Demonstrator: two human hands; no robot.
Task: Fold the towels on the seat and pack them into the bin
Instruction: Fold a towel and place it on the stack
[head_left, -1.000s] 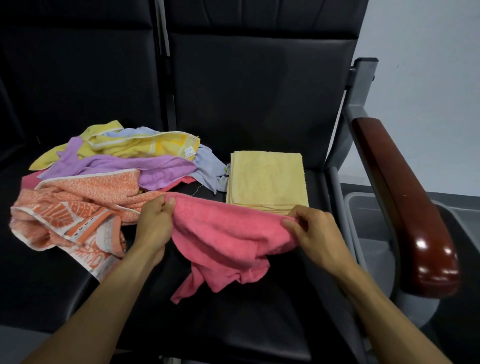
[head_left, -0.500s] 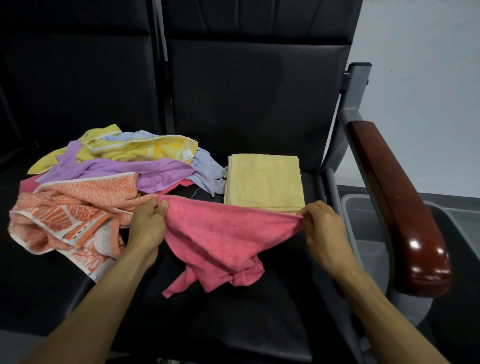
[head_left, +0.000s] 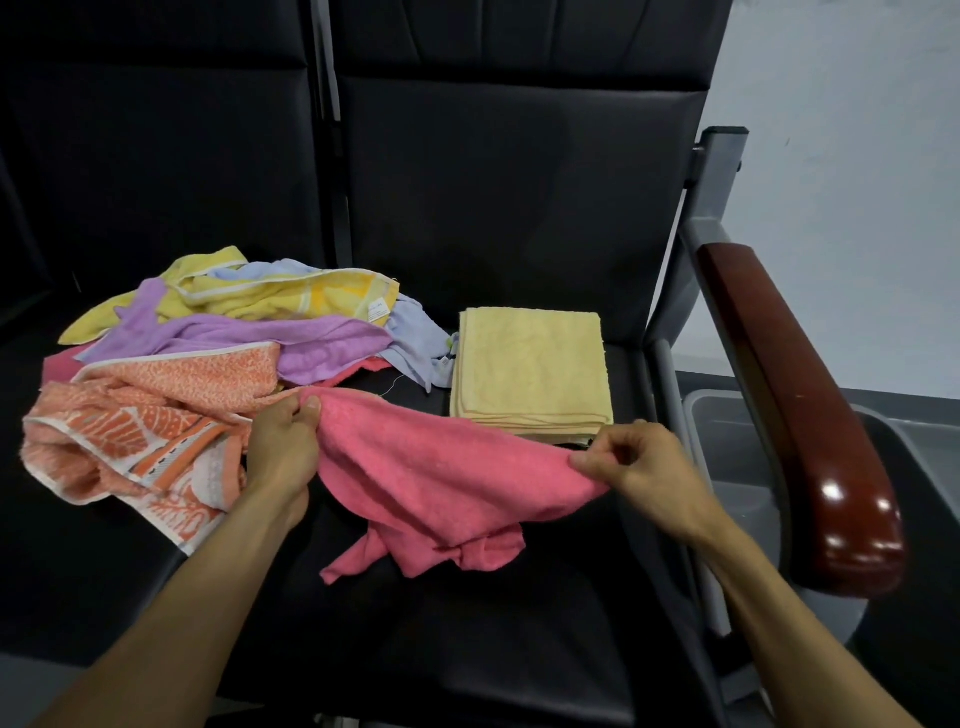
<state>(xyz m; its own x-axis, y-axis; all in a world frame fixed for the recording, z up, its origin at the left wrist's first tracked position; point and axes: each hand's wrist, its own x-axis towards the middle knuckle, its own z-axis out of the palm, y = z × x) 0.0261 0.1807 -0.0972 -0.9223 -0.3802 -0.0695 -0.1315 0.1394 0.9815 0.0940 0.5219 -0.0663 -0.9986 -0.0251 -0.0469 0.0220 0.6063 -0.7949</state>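
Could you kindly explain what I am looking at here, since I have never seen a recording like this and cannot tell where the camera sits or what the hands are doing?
There is no machine here: a person works with two bare hands, and a wide-angle camera worn on the head looks forward and down at them, so the arms come in from the bottom edge.

The dark surface is a black seat with a wooden armrest on the right. Beyond the armrest, lower down, stands a grey bin.

The left hand and the right hand each pinch an edge of a pink towel, stretched between them, its lower part hanging crumpled onto the seat.

Behind it lies a yellow towel, already folded flat. To the left is an unfolded heap: an orange patterned towel, a purple towel, a pale blue towel and a yellow striped towel.
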